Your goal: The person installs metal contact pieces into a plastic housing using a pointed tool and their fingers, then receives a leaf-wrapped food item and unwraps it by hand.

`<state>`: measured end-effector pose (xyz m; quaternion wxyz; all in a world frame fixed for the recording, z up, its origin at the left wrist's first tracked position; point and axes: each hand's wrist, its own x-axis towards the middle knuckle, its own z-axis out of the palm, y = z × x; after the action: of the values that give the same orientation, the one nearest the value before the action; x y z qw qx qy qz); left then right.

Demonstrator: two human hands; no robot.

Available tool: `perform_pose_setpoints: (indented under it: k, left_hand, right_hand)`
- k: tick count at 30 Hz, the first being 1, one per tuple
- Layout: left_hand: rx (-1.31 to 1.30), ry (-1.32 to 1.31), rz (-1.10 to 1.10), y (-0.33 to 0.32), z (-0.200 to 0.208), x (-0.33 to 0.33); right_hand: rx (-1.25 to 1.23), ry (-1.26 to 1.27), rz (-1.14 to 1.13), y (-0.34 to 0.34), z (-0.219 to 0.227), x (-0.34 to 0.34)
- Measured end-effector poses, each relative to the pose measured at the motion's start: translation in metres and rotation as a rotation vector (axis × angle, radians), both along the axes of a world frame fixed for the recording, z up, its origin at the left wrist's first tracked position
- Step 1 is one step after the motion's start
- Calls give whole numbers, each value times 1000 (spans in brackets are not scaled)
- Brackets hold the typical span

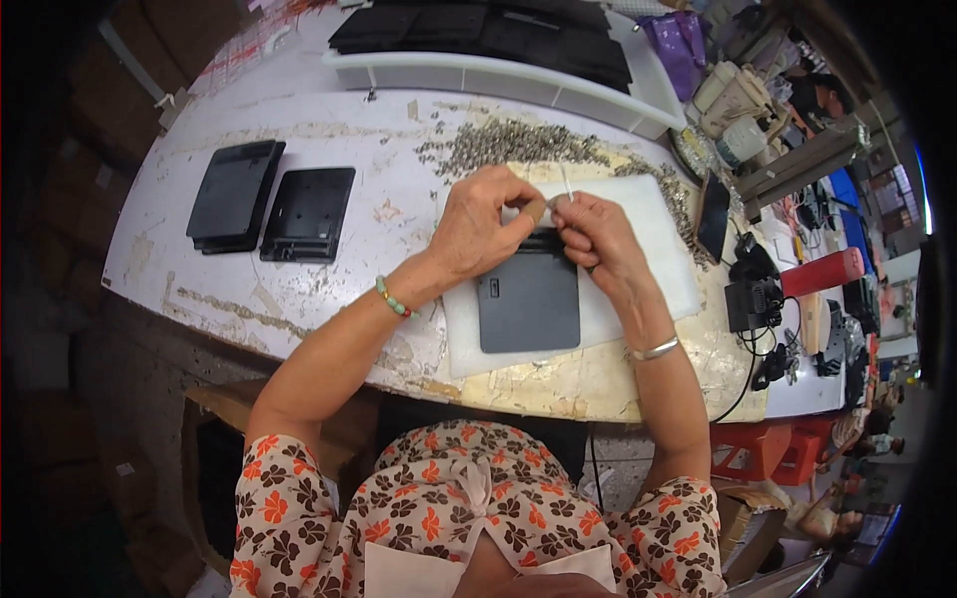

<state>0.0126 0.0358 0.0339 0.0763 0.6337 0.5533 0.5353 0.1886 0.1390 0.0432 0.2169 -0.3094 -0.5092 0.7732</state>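
A flat dark grey plastic panel (529, 301) lies on a white foam sheet (638, 204) in front of me. Above its far edge, my left hand (486, 221) is closed, thumb and forefinger pinched together. My right hand (602, 239) is closed right beside it, and the fingertips of both nearly meet. A thin pale strip (567, 182) sticks up from the right fingertips. Anything else between the fingers is too small to make out. Beyond the hands spreads a heap of small metal parts (518, 147).
Two stacks of black plastic panels (234, 194) sit on the table's left. A white tray (498, 78) of black panels fills the far side. To the right are a dark phone-like slab (712, 216), a red cylinder (822, 272), black adapters (755, 299) and cables. Red stools (768, 453) stand below.
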Motion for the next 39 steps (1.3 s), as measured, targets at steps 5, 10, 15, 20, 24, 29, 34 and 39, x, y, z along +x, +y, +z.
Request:
perform_pose_setpoints:
  k: [5, 10, 15, 20, 24, 29, 34, 39]
  left_hand:
    - [-190, -180, -12, -9, 4, 9]
    - [-263, -303, -20, -7, -8, 6]
    - [-494, -553, -92, -8, 8, 2]
    - [-643, -757, -184, -9, 19, -2]
    - [-603, -876, -241, -11, 8, -1]
    - [-624, -919, -257, -14, 8, -1]
    - [-648, -924, -260, -11, 3, -4]
    - [-583, -984, -301, -6, 9, -7]
  right_hand:
    - [87, -35, 9, -13, -6, 0]
    - [144, -27, -7, -19, -6, 0]
    - [195, 0, -21, -20, 0, 0]
    - [325, -27, -57, -26, 4, -2]
    - [359, -54, -83, -33, 0, -3]
    - [463, -51, -111, -38, -7, -4]
    - [471, -48, -154, -38, -7, -7]
    - [442, 19, -133, -33, -7, -10]
